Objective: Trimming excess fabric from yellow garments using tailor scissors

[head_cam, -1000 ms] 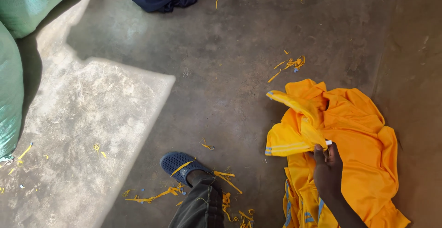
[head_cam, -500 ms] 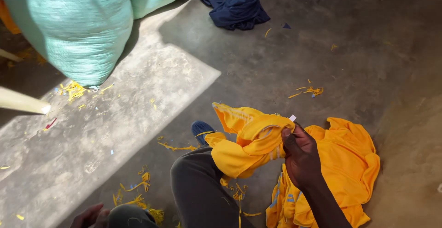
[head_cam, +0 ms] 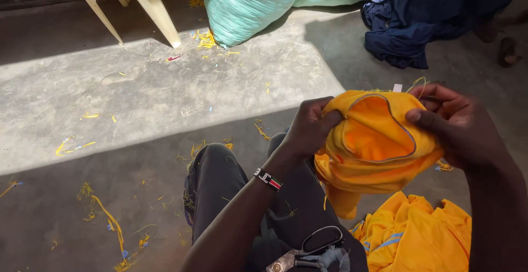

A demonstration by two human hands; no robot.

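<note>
Head view: both hands (head_cam: 385, 126) stretch yellow garment (head_cam: 374, 140) crosswise, opening upward

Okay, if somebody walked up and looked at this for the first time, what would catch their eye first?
Probably the bright yellow garment held up in the middle right, gripped on one side by the left hand and on the other by the right hand. Next, the big teal sack at the top, beside a sunlit patch of concrete floor strewn with yellow scraps. Scissors rest on the person's lap.
</note>
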